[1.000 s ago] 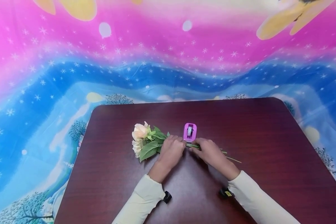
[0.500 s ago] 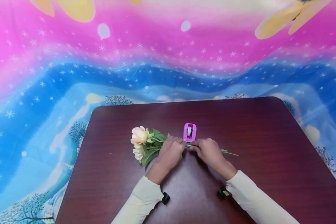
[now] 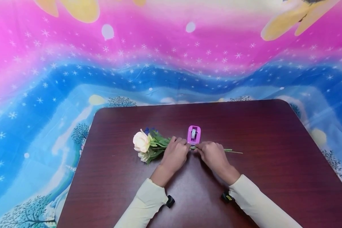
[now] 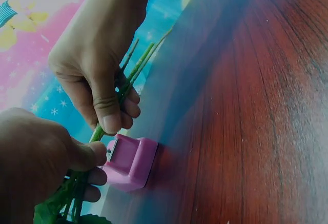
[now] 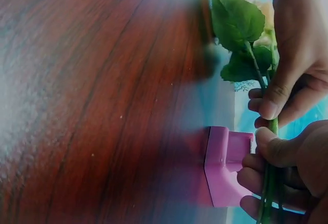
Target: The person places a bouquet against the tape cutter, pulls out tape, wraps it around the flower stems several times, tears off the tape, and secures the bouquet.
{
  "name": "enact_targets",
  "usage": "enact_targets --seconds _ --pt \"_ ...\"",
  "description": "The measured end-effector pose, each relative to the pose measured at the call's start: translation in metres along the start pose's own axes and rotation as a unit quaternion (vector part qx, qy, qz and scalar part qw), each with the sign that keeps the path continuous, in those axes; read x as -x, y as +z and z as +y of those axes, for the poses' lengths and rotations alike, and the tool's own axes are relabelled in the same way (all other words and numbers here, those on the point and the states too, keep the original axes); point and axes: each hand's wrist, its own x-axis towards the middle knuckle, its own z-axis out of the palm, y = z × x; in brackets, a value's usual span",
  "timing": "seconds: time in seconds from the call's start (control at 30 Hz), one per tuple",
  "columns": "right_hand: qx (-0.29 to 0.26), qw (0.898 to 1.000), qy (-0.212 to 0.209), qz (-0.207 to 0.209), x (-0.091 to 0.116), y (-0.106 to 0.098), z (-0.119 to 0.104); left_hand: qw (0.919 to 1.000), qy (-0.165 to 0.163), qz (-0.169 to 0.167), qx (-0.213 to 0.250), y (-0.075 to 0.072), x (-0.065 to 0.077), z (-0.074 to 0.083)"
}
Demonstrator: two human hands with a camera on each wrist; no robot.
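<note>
A bunch of flowers (image 3: 141, 141) with cream and pale peach heads lies crosswise in both hands, its heads to the left. Behind the front bloom a bit of dark blue petal shows. My left hand (image 3: 175, 153) grips the green stems just below the leaves. Close to its right, my right hand (image 3: 213, 156) pinches the same stems (image 5: 273, 126) between thumb and fingers. The stem ends stick out past the right hand. Just beyond the gap between the hands stands a pink tape dispenser (image 3: 193, 135), its toothed cutting edge (image 5: 251, 144) right by the fingertips.
The dark red-brown wooden table (image 3: 259, 133) has rounded far corners. A pink and blue patterned cloth (image 3: 171, 76) hangs behind it. Black wrist cameras sit at both cream sleeves (image 3: 143, 201).
The bunch has turned about its stems: the peach bloom rolled toward the front, and dark blue petals came into view. Stem ends on the right rose slightly. Both hands stay nearly in place.
</note>
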Motion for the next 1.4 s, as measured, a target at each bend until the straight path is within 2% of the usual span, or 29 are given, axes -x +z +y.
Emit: enact_targets --seconds 0.07,0.17,0.33,0.5,0.97,1.3,1.4 --pt "-0.001 1.0 0.007 -0.005 0.0002 -0.0001 -0.0017 0.9999 -0.011 0.002 0.005 0.0009 -0.0005 0.0006" --pt "-0.015 0.998 0.038 -0.04 -0.0012 0.0005 -0.0043 0.9995 -0.025 0.004 0.017 0.0029 0.0001 0.0008" --pt "-0.058 0.986 0.103 -0.115 -0.006 0.0004 -0.0052 0.9988 -0.034 0.002 0.034 0.0052 0.0013 0.0" --pt "-0.092 0.978 0.121 -0.143 -0.008 0.0008 -0.0037 0.9988 -0.032 0.012 0.035 0.0054 0.0016 -0.0012" --pt "-0.105 0.985 0.097 -0.098 -0.0033 0.0039 -0.0032 0.9976 -0.032 0.03 0.054 0.0044 0.0005 0.0002" --pt "-0.098 0.99 0.085 -0.052 0.0 0.0072 -0.0014 0.999 -0.012 -0.022 0.037 0.0042 0.0004 -0.0028" --pt "-0.091 0.992 0.08 -0.039 0.0017 0.0097 -0.001 0.9989 -0.012 -0.026 0.037 0.007 -0.0001 -0.0019"
